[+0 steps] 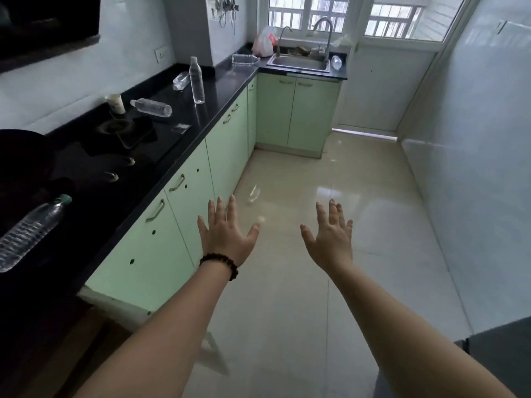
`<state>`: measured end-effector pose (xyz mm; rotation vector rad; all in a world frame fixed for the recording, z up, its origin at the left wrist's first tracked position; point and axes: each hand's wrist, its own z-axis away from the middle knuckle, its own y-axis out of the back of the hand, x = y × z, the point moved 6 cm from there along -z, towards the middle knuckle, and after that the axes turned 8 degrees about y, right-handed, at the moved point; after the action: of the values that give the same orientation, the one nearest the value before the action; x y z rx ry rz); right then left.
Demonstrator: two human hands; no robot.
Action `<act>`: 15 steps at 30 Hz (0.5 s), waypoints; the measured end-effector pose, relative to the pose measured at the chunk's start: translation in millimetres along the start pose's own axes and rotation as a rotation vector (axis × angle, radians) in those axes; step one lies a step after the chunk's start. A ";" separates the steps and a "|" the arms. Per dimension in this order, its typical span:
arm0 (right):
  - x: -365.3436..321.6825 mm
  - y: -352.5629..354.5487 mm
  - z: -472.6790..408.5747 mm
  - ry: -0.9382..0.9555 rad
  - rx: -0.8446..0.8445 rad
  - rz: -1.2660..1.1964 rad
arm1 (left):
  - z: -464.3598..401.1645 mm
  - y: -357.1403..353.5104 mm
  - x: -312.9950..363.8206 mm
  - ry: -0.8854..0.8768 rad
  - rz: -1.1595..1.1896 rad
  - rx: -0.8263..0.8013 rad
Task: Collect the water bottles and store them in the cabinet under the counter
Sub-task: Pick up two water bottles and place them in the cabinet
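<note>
Left hand: the left hand (pixel 227 234) is held out over the floor, palm down, fingers straight and spread, holding nothing; a dark bead bracelet (pixel 219 264) circles its wrist
Right hand: the right hand (pixel 330 237) is stretched forward beside it, fingers spread and straight, also holding nothing
Nearest bottle: a clear water bottle with a green cap (pixel 31 228) lies on its side at the near left of the black counter (pixel 184 145)
Standing bottle: one tall clear bottle (pixel 196 80) stands upright farther along the counter
Lying bottles: a bottle (pixel 152 107) lies on its side near the stove; another small one (pixel 181 80) lies just behind the standing bottle, near the wall
Corner bottle: a larger clear bottle (pixel 244 59) lies on its side in the counter's far corner, left of the sink (pixel 298 62)
Sink-side bottle: a further bottle (pixel 336 61) lies to the right of the sink
Cabinets: pale green cabinet doors (pixel 161 225) under the counter are all closed, just left of the left hand
Stove: a black cooktop (pixel 115 147) is set in the counter, with a small cup (pixel 116 103) behind it
Other: a white plastic bag (pixel 263 43) sits by the window, near the tap (pixel 324 33)
Floor: glossy pale tiles (pixel 330 173) lie under both hands
</note>
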<state>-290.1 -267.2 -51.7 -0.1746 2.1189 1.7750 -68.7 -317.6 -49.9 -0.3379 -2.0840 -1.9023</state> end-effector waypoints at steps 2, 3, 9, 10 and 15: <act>-10.5 -10.1 -27.4 0.036 -0.022 -0.015 | -21.1 0.6 -8.0 0.036 -0.002 0.017; -17.2 -15.5 -41.2 0.055 -0.033 -0.022 | -31.4 1.3 -13.8 0.060 -0.001 0.024; -73.5 -61.1 -127.2 0.221 -0.135 -0.048 | -87.9 5.7 -67.6 0.252 -0.023 0.061; -87.2 -71.2 -144.5 0.266 -0.151 -0.061 | -98.4 7.7 -79.0 0.294 -0.026 0.083; -161.9 -121.0 -225.6 0.515 -0.260 -0.078 | -147.9 18.1 -127.5 0.535 -0.041 0.180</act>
<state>-146.2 -532.7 -74.7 -0.8529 2.1454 2.1235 65.3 -459.6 -68.9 0.2337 -1.8763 -1.5817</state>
